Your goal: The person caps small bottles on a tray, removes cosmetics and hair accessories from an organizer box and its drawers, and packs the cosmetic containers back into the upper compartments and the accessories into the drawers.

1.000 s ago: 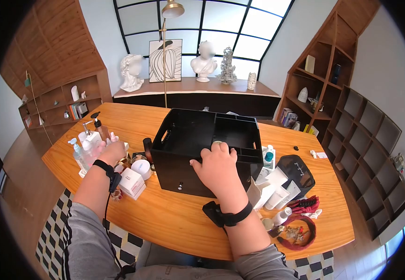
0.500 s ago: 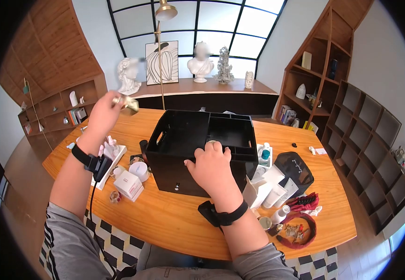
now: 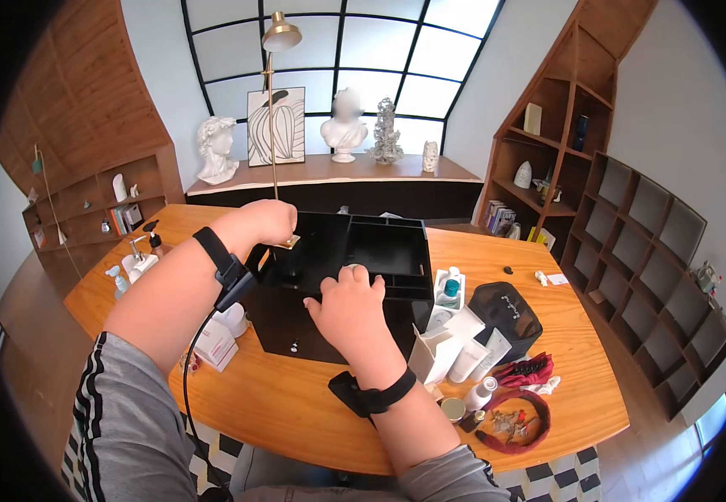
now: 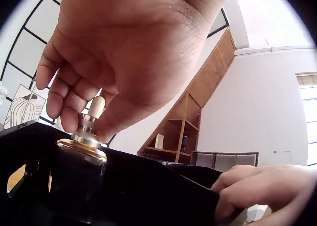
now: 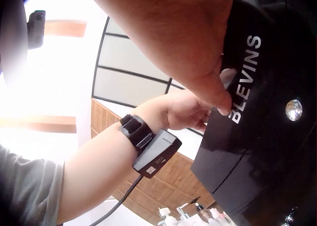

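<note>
A black organizer box [image 3: 296, 322] with open compartments on top stands mid-table. At its left compartment my left hand [image 3: 264, 222] pinches the neck of a glass perfume bottle [image 4: 81, 152] between thumb and fingers. A gold collar and pale nozzle top the bottle, which hangs upright within the walls; its lower part is lost against the black. My right hand [image 3: 351, 309] grips the box's front rim, fingers bent over the edge. Its thumb [image 5: 222, 100] lies against the glossy front panel, beside the white lettering.
Pump bottles [image 3: 135, 261] stand at the left, with a white-pink carton [image 3: 216, 345] nearer me. Right of the box are white tubes [image 3: 467, 361], a black mesh bag [image 3: 505, 314], a red headband [image 3: 539, 428] and a teal-capped bottle [image 3: 452, 290].
My left hand lifted the perfume bottle from the left-side group, carried it right and lowered it into the box's left compartment. The right hand stayed on the front rim.
</note>
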Demonstrator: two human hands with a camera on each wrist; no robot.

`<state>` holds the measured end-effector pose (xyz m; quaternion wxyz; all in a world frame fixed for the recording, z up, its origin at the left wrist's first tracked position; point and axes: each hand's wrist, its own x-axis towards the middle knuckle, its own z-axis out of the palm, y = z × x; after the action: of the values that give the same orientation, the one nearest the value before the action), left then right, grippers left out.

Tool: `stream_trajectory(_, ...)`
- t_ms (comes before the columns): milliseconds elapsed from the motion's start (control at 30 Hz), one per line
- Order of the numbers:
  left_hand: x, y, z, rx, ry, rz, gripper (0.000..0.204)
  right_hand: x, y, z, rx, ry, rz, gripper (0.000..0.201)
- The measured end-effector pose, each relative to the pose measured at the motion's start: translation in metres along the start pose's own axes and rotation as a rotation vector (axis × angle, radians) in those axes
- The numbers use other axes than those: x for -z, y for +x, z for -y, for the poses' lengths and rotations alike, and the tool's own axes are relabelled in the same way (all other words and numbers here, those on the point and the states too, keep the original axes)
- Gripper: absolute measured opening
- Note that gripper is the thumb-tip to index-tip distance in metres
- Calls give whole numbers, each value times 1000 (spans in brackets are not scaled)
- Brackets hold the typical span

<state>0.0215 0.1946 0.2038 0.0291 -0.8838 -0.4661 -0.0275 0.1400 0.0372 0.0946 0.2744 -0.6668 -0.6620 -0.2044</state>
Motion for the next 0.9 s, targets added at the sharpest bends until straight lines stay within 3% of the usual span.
stream_trajectory(300,-15,38,15,77,164,-13,24,5,1,1,-6,19,40,37)
stream_trajectory(500,-13,31,14,122,109,-99,21,2,1,1,-7,18,22,37)
stream_trajectory(633,-8,23,22,147,-14,-50,31,-1,1,0,-3,8,-2,37)
stream_trajectory(700,-8,18,40,78,-165,-294,41,0,0,0,-4,-6,16,38)
stream_trajectory(767,-7,14,71,136,-211,-367,53,1,1,0,-3,-4,19,38)
stream_trajectory(833,-14,0,101,193,-159,-401,47,1,1,0,2,8,22,38)
stream_trajectory(900,-48,12,177,46,63,-240,39,2,0,1,-5,-8,23,38)
